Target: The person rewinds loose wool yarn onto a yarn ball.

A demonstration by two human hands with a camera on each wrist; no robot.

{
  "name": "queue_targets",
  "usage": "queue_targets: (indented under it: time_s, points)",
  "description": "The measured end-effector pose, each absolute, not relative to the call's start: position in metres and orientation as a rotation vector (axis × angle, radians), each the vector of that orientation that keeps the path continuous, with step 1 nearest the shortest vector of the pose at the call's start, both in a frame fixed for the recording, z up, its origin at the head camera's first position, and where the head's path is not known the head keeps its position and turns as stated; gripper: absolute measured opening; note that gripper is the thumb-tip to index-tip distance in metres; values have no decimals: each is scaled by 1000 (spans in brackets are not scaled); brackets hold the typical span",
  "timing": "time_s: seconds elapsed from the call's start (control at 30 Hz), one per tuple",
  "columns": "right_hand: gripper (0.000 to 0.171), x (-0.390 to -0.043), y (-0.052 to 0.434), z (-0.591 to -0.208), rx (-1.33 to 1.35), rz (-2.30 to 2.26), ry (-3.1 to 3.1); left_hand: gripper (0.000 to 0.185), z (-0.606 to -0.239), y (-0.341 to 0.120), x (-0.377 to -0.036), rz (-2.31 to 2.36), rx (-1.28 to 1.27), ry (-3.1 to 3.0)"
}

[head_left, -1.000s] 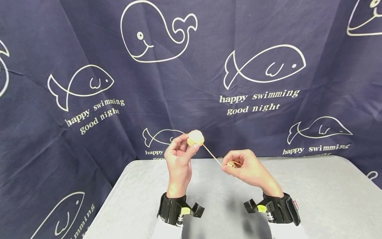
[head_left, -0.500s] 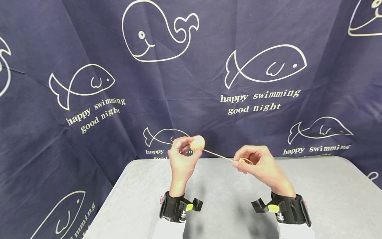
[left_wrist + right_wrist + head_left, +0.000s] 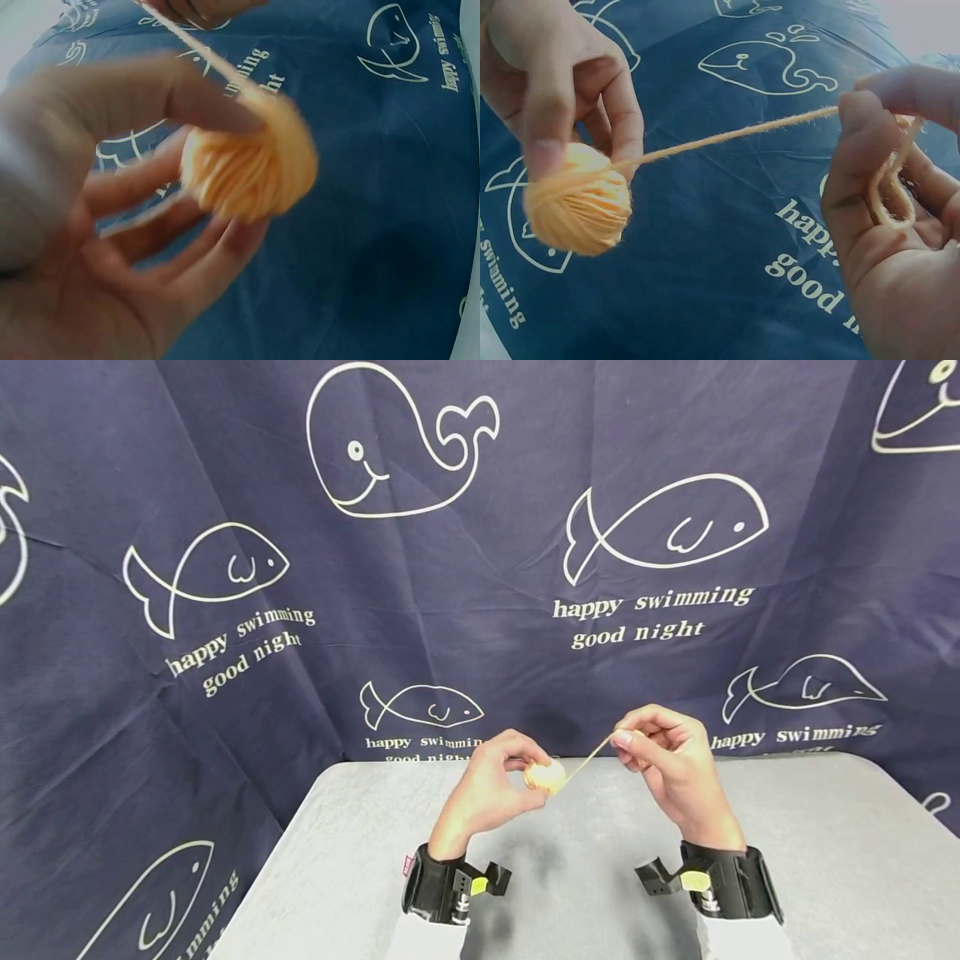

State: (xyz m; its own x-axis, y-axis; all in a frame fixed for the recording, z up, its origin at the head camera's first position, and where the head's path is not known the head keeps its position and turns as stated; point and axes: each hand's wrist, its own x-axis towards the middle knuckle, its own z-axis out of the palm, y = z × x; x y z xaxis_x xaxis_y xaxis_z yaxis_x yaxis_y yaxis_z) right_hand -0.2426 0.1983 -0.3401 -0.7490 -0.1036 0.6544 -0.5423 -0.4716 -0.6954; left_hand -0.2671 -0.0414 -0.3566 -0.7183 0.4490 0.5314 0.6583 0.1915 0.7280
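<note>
A small ball of yellow-orange yarn (image 3: 545, 777) is held between the thumb and fingers of my left hand (image 3: 491, 787), above the table. In the left wrist view the wound strands of the yarn ball (image 3: 251, 161) show below the thumb. A taut strand (image 3: 735, 135) runs from the ball to my right hand (image 3: 671, 764), which pinches it between thumb and fingertips, higher than the ball. Slack yarn (image 3: 892, 199) hangs in a loop inside the right palm, as the right wrist view shows.
Under both hands is a light grey table (image 3: 337, 852). A dark blue curtain (image 3: 517, 568) with white whale and fish drawings hangs behind it. Black straps with camera mounts (image 3: 438, 885) sit on both wrists.
My left hand has turned and lowered the ball, moving it rightward. The right hand has gone right and then up, so the strand now rises from ball to right hand rather than sloping down.
</note>
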Motion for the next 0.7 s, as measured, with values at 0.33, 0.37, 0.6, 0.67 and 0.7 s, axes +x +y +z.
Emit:
queue_targets:
  time_s: [0.33, 0.37, 0.6, 0.67, 0.7]
  points:
    - [23, -251, 198, -347, 756, 2391, -1350, 34, -350, -33, -257, -1800, -1658, -2124]
    - [21, -252, 197, -347, 721, 2370, -1386, 35, -349, -33, -256, -1848, -1687, -2092]
    - [5, -258, 196, -352, 614, 2147, -1744, 35, -344, -33, -255, -2125, -1748, -1775]
    - [6, -259, 195, -354, 633, 2100, -1830, 35, -344, -33, -256, -2194, -1716, -1670]
    - [6, -259, 194, -355, 651, 2085, -1866, 34, -344, -33, -256, -2229, -1694, -1616]
